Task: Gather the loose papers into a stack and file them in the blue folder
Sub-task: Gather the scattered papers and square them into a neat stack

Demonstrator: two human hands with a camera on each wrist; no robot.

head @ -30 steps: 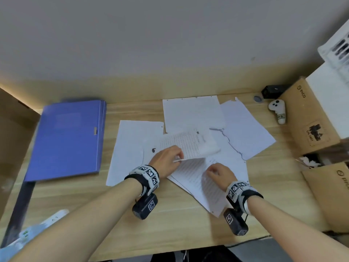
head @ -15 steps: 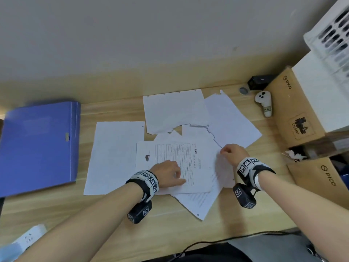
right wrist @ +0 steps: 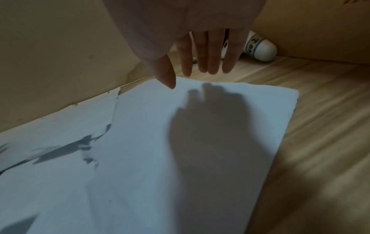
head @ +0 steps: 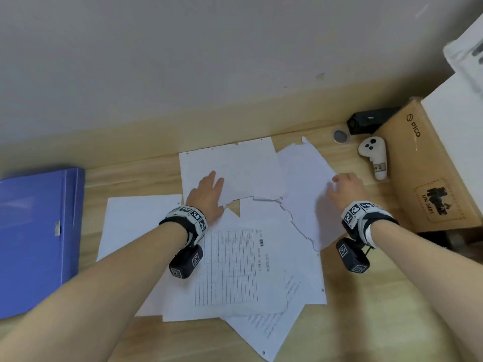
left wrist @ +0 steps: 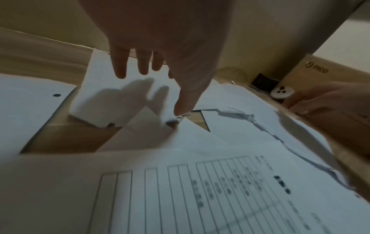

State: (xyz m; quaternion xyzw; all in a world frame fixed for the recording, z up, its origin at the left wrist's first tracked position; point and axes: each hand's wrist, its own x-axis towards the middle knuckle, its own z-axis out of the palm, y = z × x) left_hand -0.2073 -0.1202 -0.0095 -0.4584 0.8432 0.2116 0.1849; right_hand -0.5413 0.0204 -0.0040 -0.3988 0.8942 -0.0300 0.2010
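Observation:
Several loose white papers lie spread over the wooden desk (head: 141,176). A printed table sheet (head: 235,270) tops the near pile. My left hand (head: 209,189) hovers with straight fingers above the far sheet (head: 248,168), holding nothing; the left wrist view shows its fingers (left wrist: 138,63) over that sheet (left wrist: 104,101). My right hand (head: 345,186) reaches out flat over the right edge of the torn-edged sheet (head: 305,184), with its fingers (right wrist: 208,52) above the sheet's far edge (right wrist: 200,142). The blue folder (head: 36,236) lies closed at the left.
A cardboard PICO box (head: 428,173) stands at the right, with a white controller (head: 373,155) and a small black device (head: 368,121) beside it. The wall runs along the desk's far edge. A separate sheet (head: 136,220) lies between the folder and the pile.
Both hands have left the near pile and moved away from me: the left to the far sheet, the right to the torn-edged sheet's right edge. The printed sheet now lies flat.

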